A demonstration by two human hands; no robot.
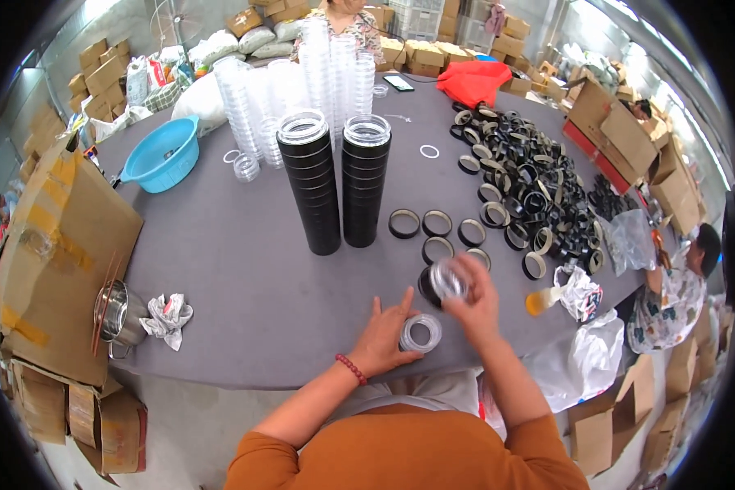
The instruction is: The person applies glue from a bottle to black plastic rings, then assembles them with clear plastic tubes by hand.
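Near the front edge of the table, my left hand (381, 336) has its thumb and fingers curved round a clear round plastic piece (433, 340) that rests on the cloth. Just to the right and a little farther off, my right hand (477, 300) grips a second clear plastic piece (447, 280), tilted and slightly blurred. A black ring (427, 287) is right behind that piece; whether they touch I cannot tell. Several loose black rings (404, 223) lie beyond my hands. Two tall stacks of black-banded clear pieces, a left stack (312, 192) and a right stack (362, 188), stand upright in mid-table.
A big heap of black rings (530, 188) covers the table's right side. Clear stacked pieces (318, 73) rise at the back, near a blue basin (163, 155). At left are a cardboard box (57, 253) and a metal pot (121, 314). Other people sit behind and at right.
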